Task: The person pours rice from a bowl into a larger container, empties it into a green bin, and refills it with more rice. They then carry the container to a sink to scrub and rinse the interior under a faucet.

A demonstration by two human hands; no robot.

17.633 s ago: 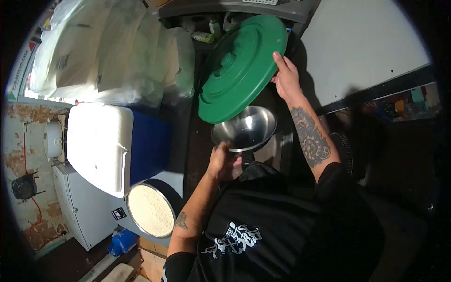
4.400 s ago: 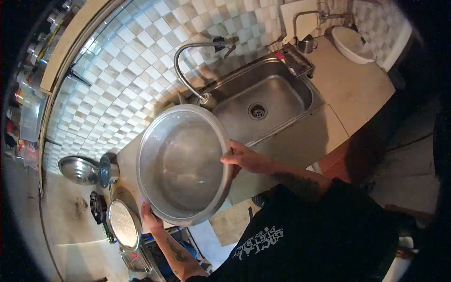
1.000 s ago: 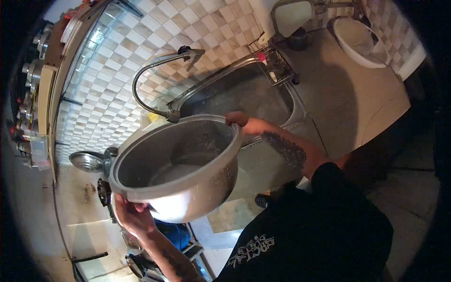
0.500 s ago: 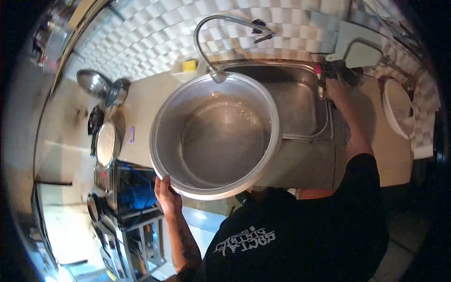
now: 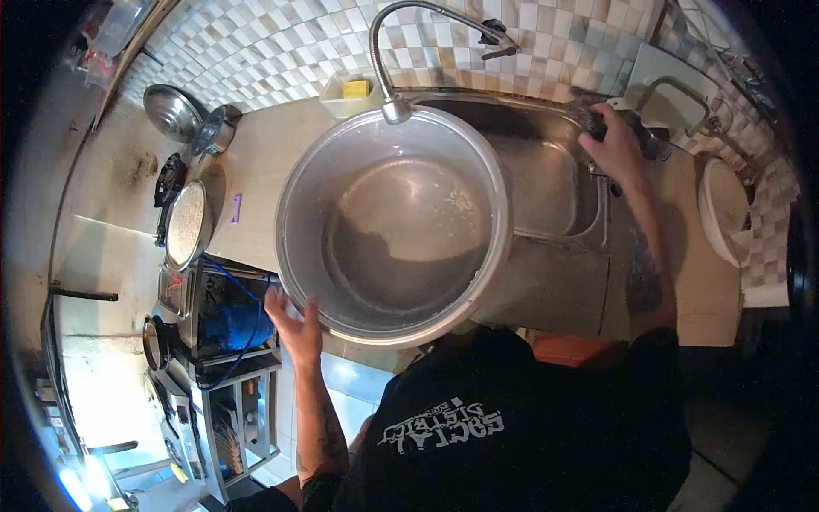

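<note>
A large round metal pot with a wide pale rim stands at the sink's left side, some whitish bits and a shiny wet patch on its bottom. My left hand is right at the pot's near-left rim, fingers spread apart. Over the right end of the steel sink, my right hand grips a dark, fuzzy scouring pad between thumb and fingers. The flexible tap's spout hangs over the far rim of the pot.
A yellow sponge sits in a white holder behind the pot. On the left counter are a pan of pale contents, a purple item and metal cookware. A white basin leans at the right; a cutting board stands behind.
My right hand has lifted from the sink's right edge and come up with the scouring pad. My left hand has loosened from the pot rim, fingers spreading. The view has shifted slightly.
</note>
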